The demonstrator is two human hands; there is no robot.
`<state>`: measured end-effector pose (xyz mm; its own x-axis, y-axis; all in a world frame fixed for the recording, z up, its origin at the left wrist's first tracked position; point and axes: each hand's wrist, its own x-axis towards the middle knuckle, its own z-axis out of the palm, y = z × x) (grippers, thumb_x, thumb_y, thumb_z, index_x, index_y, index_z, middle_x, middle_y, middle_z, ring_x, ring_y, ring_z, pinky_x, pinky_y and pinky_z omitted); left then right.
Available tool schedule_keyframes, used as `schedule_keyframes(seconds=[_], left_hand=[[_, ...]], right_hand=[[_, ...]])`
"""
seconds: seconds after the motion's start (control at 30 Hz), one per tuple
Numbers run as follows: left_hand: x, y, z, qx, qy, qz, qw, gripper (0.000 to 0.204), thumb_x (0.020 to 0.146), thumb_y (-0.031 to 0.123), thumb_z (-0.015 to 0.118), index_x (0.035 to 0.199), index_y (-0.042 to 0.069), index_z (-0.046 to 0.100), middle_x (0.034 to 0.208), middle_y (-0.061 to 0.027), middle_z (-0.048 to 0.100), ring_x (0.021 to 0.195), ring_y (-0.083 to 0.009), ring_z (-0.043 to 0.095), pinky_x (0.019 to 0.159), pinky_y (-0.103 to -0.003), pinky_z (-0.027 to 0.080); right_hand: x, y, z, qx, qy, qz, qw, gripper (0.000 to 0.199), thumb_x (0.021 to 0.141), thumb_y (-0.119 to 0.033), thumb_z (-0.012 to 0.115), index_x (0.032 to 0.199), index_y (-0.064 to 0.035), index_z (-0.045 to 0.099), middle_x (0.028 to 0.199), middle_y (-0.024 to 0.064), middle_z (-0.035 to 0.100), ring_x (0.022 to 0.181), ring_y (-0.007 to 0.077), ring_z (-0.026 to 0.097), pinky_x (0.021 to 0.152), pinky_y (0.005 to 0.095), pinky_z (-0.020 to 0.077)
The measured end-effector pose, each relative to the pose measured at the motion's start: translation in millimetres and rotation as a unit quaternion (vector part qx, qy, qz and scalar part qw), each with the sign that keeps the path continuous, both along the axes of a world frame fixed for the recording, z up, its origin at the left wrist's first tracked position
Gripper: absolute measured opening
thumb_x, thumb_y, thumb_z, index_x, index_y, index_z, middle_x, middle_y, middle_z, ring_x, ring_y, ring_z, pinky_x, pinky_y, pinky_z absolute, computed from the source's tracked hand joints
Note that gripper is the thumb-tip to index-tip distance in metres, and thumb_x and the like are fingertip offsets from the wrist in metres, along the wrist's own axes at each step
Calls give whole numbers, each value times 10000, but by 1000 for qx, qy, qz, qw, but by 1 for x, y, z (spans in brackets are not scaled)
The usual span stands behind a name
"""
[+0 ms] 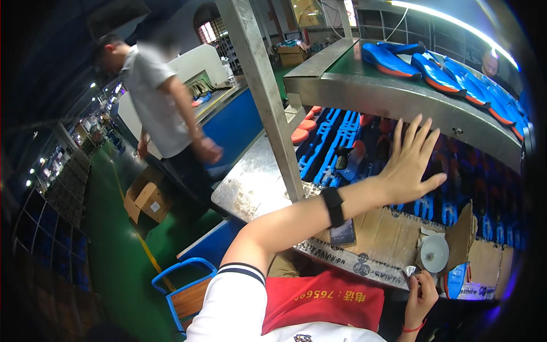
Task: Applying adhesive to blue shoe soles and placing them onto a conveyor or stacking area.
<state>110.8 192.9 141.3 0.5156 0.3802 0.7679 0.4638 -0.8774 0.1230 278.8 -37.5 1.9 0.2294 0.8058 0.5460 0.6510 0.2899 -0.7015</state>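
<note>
My left hand (407,162) is open with its fingers spread. It reaches across the front of a rack toward the metal edge of the upper shelf (399,94), and nothing is in it. My right hand (420,299) is closed at the bench's front edge, pinching a small white-tipped object (409,271) whose kind I cannot make out. Just beyond it sits a round whitish dish (433,253). Blue shoe soles with orange edges (436,74) lie in a row on the upper shelf. Below it, behind my left hand, are several blue racks (336,142) with dark and orange pieces.
A phone (343,233) lies on the cardboard-covered bench (387,239). A steel post (262,85) rises left of the racks. A person in a grey shirt (159,97) stands at a machine on the left. A cardboard box (149,199) and a blue-framed chair (185,285) stand on the floor.
</note>
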Motion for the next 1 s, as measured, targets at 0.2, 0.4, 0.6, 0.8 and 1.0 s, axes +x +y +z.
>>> schedule_keyframes(seconds=[0.2,0.4,0.6,0.8,1.0], left_hand=[[-44,-61,-46,-121,-6,1,993,804,881,429,640,1455,-16,294,1545,-240,222,1455,-414,112,1158,-575,33],[-83,-97,-90,-174,-94,76,977,595,865,376,656,1316,28,482,1420,-154,458,1321,-361,375,1093,-499,256],[-123,-126,-143,-246,-210,150,934,245,901,128,624,1086,29,498,1148,-122,544,1125,-268,469,1033,-390,330],[-132,-160,-191,-397,-352,110,841,207,856,1,665,861,22,459,837,-87,515,734,-210,472,706,-313,420],[-137,-172,-206,-398,-206,171,877,280,843,-22,675,673,2,454,607,-61,420,521,-167,373,507,-314,341]], right_hand=[[-8,5,6,-33,-21,12,999,96,819,38,694,892,21,634,972,132,666,606,141,542,487,249,375],[-13,8,10,-46,-50,12,998,109,813,41,706,906,14,655,994,154,665,582,155,558,444,245,379],[-17,10,9,-69,-54,-17,996,121,785,20,739,880,3,667,945,123,674,537,164,521,496,263,405],[-24,15,9,-68,-64,3,996,129,779,28,739,884,2,668,927,126,669,568,195,573,523,271,449],[-19,15,9,-60,-52,-13,997,129,787,22,737,884,-5,657,949,126,678,522,174,554,484,256,432]])
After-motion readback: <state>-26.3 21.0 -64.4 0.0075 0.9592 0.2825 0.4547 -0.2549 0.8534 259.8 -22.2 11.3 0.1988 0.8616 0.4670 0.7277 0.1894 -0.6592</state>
